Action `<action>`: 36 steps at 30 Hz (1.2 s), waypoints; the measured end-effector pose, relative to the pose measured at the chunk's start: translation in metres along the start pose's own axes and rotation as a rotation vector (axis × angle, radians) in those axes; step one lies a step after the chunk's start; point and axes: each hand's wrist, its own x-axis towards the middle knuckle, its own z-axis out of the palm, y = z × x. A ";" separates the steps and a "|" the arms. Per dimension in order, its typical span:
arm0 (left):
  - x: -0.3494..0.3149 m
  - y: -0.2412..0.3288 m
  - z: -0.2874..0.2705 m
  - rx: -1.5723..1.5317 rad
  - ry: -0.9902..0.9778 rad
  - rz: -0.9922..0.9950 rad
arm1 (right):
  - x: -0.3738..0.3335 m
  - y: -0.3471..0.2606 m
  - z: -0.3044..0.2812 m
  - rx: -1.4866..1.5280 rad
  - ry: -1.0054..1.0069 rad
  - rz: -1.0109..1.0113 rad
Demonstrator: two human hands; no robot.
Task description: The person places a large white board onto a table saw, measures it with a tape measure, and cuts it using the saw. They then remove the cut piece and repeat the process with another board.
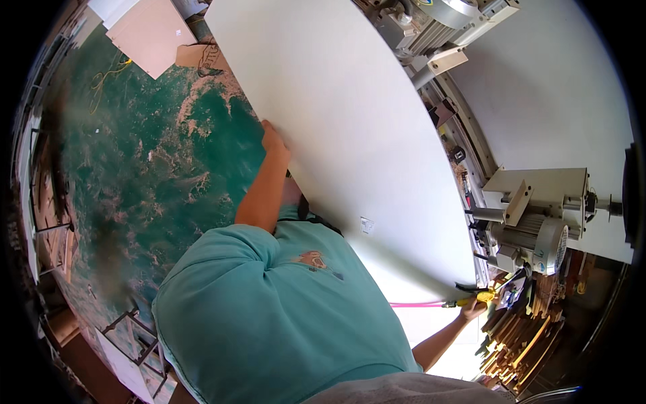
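Green flooring (225, 145) is stretching across the workshop's left side, with pale sawdust (195, 101) lying scattered over it. Along the right, two motors (431, 27) (535, 242) are sitting beside the large white board (356, 135), and wood strips (518, 343) are standing bundled below the nearer one. That board is running from the top of the view down past the wearer's teal shirt (289, 303), with a small label (367, 225) showing near its lower part. At its left edge, the left hand (272, 138) is touching the board, probably because such a broad sheet is needing a steadying touch. Its fingers are partly hiding, so I cannot tell whether they are spreading or pinching. By the board's lower right corner, the right hand (473, 308) is curling its fingers around a yellow air gun (486, 296), seemingly keeping it close to that corner, while a pink hose (417, 305) is trailing leftward.
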 end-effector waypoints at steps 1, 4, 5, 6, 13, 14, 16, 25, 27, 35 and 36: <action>-0.006 0.001 -0.016 0.004 0.059 0.045 | 0.002 -0.003 0.010 -0.009 -0.086 0.029; -0.025 -0.022 -0.048 0.052 0.181 0.102 | -0.013 0.032 0.024 -0.033 -0.147 0.163; -0.044 -0.028 -0.053 0.076 0.197 0.102 | -0.016 0.047 0.024 -0.066 -0.220 0.083; -0.065 -0.032 -0.059 0.097 0.216 0.111 | -0.016 0.051 0.031 -0.054 -0.248 0.193; -0.014 -0.052 -0.127 0.251 0.190 0.206 | -0.005 0.043 0.072 -0.161 -0.399 0.350; -0.005 -0.053 -0.137 0.235 0.134 0.213 | -0.005 0.044 0.080 -0.207 -0.423 0.366; 0.001 -0.052 -0.153 0.109 -0.059 0.151 | -0.010 0.038 0.101 -0.249 -0.393 0.381; 0.051 -0.007 -0.156 0.483 0.430 0.307 | -0.020 0.019 0.175 -0.267 -0.565 0.541; 0.051 -0.002 -0.139 0.487 0.452 0.302 | -0.013 0.012 0.188 -0.295 -0.591 0.572; 0.097 0.038 -0.099 0.458 0.289 0.201 | 0.007 -0.012 0.242 -0.242 -0.429 0.657; 0.108 0.043 -0.098 0.536 0.269 0.200 | 0.003 -0.013 0.247 -0.198 -0.410 0.499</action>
